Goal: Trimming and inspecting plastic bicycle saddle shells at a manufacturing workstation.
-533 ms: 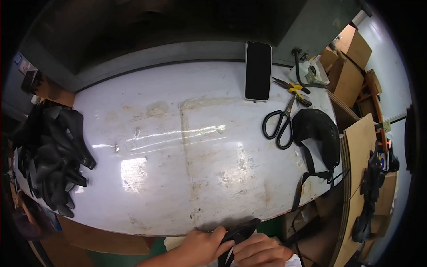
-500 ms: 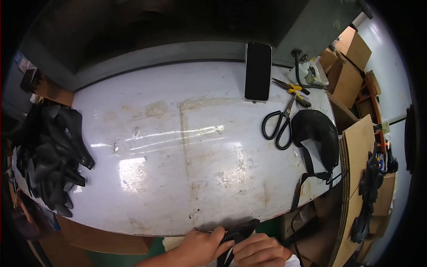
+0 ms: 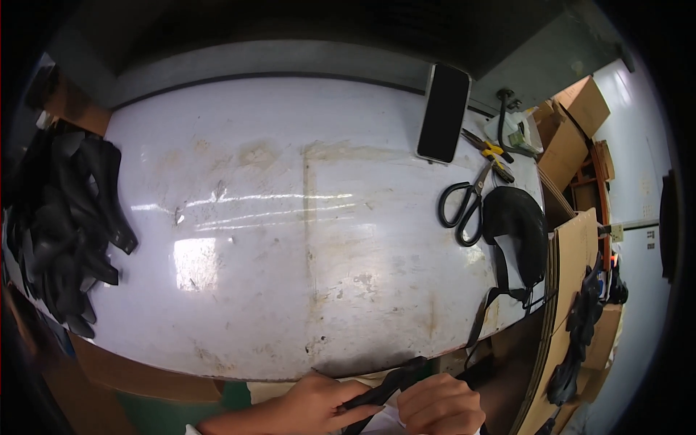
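Note:
At the near edge of the table, my left hand (image 3: 319, 406) is closed on a black, soft-looking piece (image 3: 388, 386), thumb on one side and fingers on the other. The piece runs up to the right, its lower part hidden by the fingers. Just right of it, my right hand (image 3: 441, 406) is curled with knuckles up, its fingertips out of sight, so anything inside it cannot be made out. A heap of similar-looking black, curved pieces (image 3: 65, 225) covers the left end of the table.
On the white table (image 3: 254, 304), toward the right, lie a phone (image 3: 444, 112), black-handled scissors (image 3: 464, 206), yellow-and-black pliers (image 3: 493, 152) and a black mesh pouch with a strap (image 3: 516, 225). Cardboard (image 3: 562, 312) stands along the right side, with more black pieces (image 3: 576, 341) beyond.
My right hand has shifted slightly right, away from my left hand, and the gap between them is wider. The whole view has tilted and shifted a little.

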A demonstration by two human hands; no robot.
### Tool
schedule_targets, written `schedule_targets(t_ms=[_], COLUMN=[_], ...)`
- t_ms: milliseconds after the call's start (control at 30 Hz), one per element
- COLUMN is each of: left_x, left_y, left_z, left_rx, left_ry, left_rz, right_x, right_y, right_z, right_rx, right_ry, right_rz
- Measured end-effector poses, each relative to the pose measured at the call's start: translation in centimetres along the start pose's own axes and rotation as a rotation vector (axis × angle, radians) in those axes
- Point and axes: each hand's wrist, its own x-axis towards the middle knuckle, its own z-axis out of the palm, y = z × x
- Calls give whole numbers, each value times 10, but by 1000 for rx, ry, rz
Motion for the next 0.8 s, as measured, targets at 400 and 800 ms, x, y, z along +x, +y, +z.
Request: schedule_targets(t_ms=[400, 800], left_x=[-2, 2], left_y=[-13, -10], left_z=[-4, -2], left_rx=[107, 134], left_ry=[-90, -7], left_rz=[186, 178], right_x=[2, -28], right_y=[12, -9], right_z=[29, 52], right_rx=[56, -65], right_ry=[-291, 184], right_rz=[-27, 0])
